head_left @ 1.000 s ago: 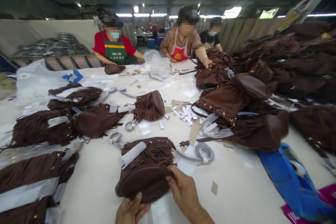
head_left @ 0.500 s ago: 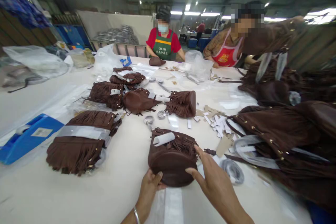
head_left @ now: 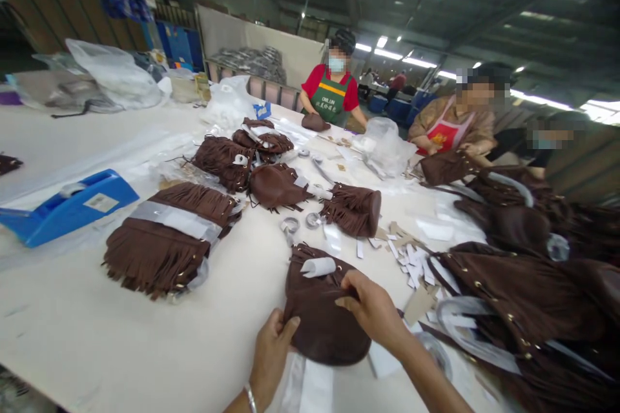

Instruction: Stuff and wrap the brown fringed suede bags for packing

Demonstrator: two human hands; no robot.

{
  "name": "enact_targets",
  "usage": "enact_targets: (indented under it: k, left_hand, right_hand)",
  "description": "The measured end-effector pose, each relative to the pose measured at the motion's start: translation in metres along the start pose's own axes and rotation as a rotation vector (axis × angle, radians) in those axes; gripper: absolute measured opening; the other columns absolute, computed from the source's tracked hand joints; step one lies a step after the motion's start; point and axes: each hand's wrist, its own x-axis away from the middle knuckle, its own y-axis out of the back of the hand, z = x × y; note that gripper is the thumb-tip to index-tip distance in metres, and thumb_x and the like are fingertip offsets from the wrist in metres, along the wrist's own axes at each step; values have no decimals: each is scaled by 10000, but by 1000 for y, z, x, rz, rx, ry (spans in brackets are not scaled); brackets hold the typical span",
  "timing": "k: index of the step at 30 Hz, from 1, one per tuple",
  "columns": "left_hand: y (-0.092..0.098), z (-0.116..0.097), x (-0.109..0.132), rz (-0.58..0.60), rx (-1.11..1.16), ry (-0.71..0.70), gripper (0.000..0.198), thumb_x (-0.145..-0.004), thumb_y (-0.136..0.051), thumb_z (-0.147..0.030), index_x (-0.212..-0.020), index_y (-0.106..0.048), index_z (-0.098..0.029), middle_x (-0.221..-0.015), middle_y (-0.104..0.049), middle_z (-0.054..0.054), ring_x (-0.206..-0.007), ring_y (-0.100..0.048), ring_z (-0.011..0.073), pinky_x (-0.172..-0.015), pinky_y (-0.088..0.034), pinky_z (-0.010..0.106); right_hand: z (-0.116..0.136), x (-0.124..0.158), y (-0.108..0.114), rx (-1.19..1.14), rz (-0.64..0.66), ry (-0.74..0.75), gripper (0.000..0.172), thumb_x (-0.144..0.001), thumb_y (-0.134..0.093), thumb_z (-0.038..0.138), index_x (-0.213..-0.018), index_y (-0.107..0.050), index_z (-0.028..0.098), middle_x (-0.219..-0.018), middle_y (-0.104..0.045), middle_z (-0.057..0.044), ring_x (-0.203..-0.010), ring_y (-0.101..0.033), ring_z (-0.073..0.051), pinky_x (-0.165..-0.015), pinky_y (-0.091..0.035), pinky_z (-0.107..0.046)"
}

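A brown fringed bag (head_left: 324,326) lies on the table in front of me, its smooth rounded base toward me. My left hand (head_left: 272,352) grips its lower left edge, thumb on top and the other fingers partly hidden. On the upper right side, my right hand (head_left: 371,303) is closed with bent fingers on the bag's brown material. A white paper roll (head_left: 318,267) rests across the bag's far part. Beyond it lie another fringed bag (head_left: 356,210) and a ring of wrapped strap (head_left: 289,226). Under the near edge is a clear plastic sleeve (head_left: 314,387).
To the left are a strapped fringed bag (head_left: 159,245) and a blue tape dispenser (head_left: 72,203). Brown bags (head_left: 537,310) pile up at right, beside scattered paper strips (head_left: 411,261). Across the table (head_left: 58,310) work several people, one in a green apron (head_left: 330,93).
My right hand has moved from beside the bag onto its upper right side and closed there. The bag's base has flattened out. The view has turned left and tilted.
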Motion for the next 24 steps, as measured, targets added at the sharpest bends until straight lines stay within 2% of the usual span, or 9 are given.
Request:
enact_targets:
  k: [4,6,9,12,14,16,18,21,24]
  left_hand:
    - [1,4,-5,-42,28,26,418,-735,-698,-545,-790,-473,-197,-669,-570,-36,-617,-591,164,-498,-509,250]
    - [1,0,-5,-38,32,39,425,-735,-688,-555,-779,-452,-204,-654,-554,-44,-600,-585,163,-488,-511,258]
    - [1,-4,-3,-2,12,42,416,-745,-669,-560,-813,-471,-201,-672,-566,-37,-598,-593,169,-493,-529,279]
    - [1,-3,-3,-7,1,30,410,-751,-659,-556,-881,-510,-197,-679,-564,-43,-576,-577,161,-501,-542,297]
    - [1,-1,-3,-23,-11,13,402,-762,-643,-557,-892,-520,-196,-675,-557,-44,-560,-556,153,-477,-527,282]
    - [1,2,-4,-37,-18,-5,392,-774,-628,-558,-881,-522,-196,-687,-559,-38,-577,-554,155,-463,-512,266]
    - [0,3,-4,-41,-16,-19,385,-780,-620,-560,-866,-519,-198,-718,-573,-28,-616,-569,164,-465,-504,255]
    - [-1,3,-4,-39,-11,-20,380,-791,-606,-561,-860,-516,-198,-737,-583,-18,-642,-585,170,-473,-494,242]
    - [-2,1,-5,-50,-21,7,396,-798,-589,-578,-877,-522,-196,-713,-589,-13,-606,-589,172,-460,-484,244]
  right_hand:
    - [3,15,-28,425,-138,210,137,-857,-475,82,-842,-529,207,-857,-576,-47,-788,-526,-205,-707,-393,-318]
    - [-3,25,-40,477,-186,281,169,-904,-426,88,-859,-540,204,-871,-590,-65,-812,-528,-218,-762,-397,-349]
    - [-15,36,-42,281,-209,187,109,-930,-448,163,-990,-528,207,-987,-617,-76,-911,-562,-224,-808,-412,-343]
    - [-24,40,-30,48,-33,-34,179,-896,-515,232,-1074,-502,232,-941,-645,-22,-867,-606,-202,-729,-425,-293]
    - [-27,40,-23,-12,95,-115,212,-864,-529,227,-1073,-508,252,-869,-650,17,-808,-620,-192,-680,-407,-273]
    - [-30,38,-20,-17,156,-132,217,-826,-551,213,-1035,-518,257,-850,-646,30,-805,-618,-192,-674,-390,-267]
    - [-33,36,-23,-1,157,-118,189,-790,-575,197,-963,-519,248,-849,-630,28,-815,-603,-191,-682,-382,-266]
    - [-36,35,-35,51,83,-64,146,-768,-570,157,-866,-490,230,-890,-589,8,-844,-575,-189,-717,-385,-272]
    - [-37,37,-47,106,23,-9,148,-786,-497,98,-861,-478,224,-928,-553,-11,-825,-557,-179,-703,-388,-271]
